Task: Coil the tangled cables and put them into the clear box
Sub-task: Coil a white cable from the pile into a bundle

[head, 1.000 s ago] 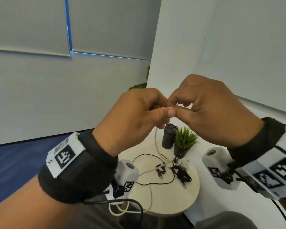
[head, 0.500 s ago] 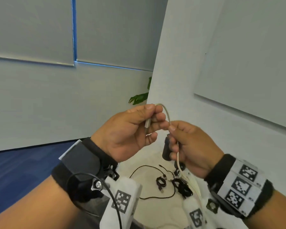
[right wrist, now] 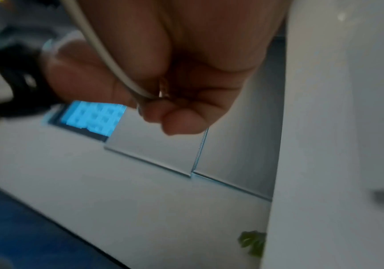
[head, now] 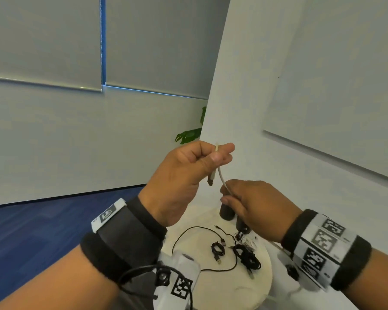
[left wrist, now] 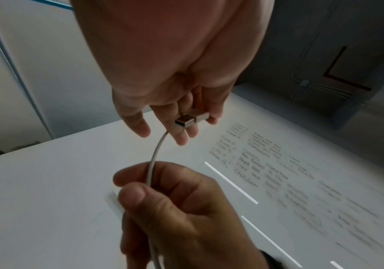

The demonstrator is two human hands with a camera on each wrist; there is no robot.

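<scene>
1. A small round table [head: 258,285] stands below you beside a white wall, with black cables [head: 246,257] loose and bundled on it.
2. Your left hand [head: 188,173] pinches the white cable [head: 222,179] near its USB plug [left wrist: 190,120]; your right hand [head: 255,204] is curled around the cord lower down.
3. The loop may spring open if either pinch slackens.
4. No clear box is visible; the cable's far end is hidden.

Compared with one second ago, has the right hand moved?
Yes. The right hand has dropped: it was above the dark cylinder, and now it partly covers it, gripping the white cable below the left hand.
</scene>
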